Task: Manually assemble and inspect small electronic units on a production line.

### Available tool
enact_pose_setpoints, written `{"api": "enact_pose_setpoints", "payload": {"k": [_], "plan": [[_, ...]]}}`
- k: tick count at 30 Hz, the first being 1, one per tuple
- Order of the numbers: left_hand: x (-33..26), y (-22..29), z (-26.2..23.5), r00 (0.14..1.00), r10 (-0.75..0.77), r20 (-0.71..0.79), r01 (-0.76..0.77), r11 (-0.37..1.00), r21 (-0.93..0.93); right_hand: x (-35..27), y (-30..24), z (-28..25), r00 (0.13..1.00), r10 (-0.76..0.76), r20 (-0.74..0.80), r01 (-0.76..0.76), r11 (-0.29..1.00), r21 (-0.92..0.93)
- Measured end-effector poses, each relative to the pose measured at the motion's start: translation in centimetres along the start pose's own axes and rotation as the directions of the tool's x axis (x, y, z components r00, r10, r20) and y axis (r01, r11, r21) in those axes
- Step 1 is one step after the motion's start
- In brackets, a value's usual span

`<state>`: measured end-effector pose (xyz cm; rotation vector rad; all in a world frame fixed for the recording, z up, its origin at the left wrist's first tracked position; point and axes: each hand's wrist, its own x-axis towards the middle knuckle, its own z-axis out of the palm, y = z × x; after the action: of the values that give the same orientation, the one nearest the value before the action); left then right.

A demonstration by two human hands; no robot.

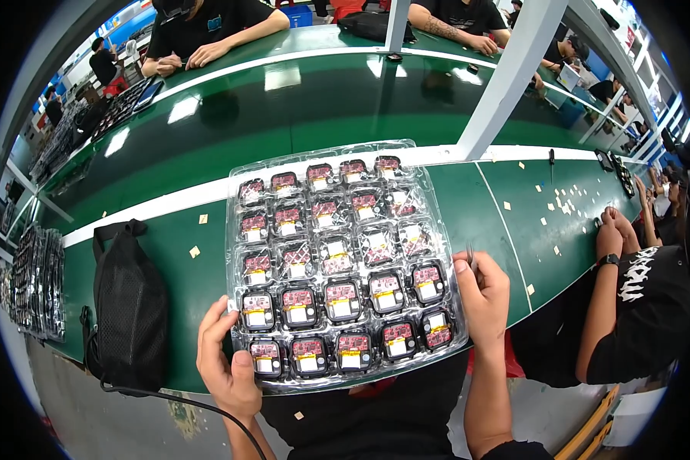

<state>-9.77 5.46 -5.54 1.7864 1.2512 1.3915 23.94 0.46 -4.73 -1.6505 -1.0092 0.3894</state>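
A clear plastic blister tray (233, 230) lies at the green bench's near edge, in front of me. Its pockets hold rows of small square black housings with red circuit boards inside, such as one housing (342, 300) in the middle. The far rows look hazier, under clear plastic with glare. My left hand (228, 372) grips the tray's near left corner, thumb on top. At its right edge, my right hand (484, 297) is closed, with metal tweezers (470, 257) sticking up between thumb and fingers; this hand touches the tray's rim too.
A black bag (133, 307) lies left of the tray, a black cable (184, 399) running by my left wrist. Stacked trays (38, 284) stand far left. A grey post (506, 84) rises beyond. Pale scraps (563, 205) litter the right bench (506, 253), where a co-worker (629, 307) sits.
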Motion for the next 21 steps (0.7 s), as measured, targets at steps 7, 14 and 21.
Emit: {"api": "enact_pose_setpoints", "payload": {"k": [7, 14, 21], "plan": [[0.0, -0.1, 0.7, 1.000, -0.001, 0.009, 0.002, 0.999, -0.040, 0.0, -0.2, -0.4, 1.000, -0.006, -0.007, 0.007, 1.000, 0.028], [-0.2, -0.5, -0.1, 1.000, -0.001, 0.022, 0.002, 0.999, -0.045, 0.1, -1.5, -0.3, 0.999, -0.040, 0.032, 0.042, 0.998, -0.051], [-0.1, -0.9, -0.4, 0.996, 0.034, 0.086, -0.031, 0.998, -0.046, 0.2, -1.7, -0.5, 0.997, -0.065, 0.033, 0.067, 0.995, -0.078]]}}
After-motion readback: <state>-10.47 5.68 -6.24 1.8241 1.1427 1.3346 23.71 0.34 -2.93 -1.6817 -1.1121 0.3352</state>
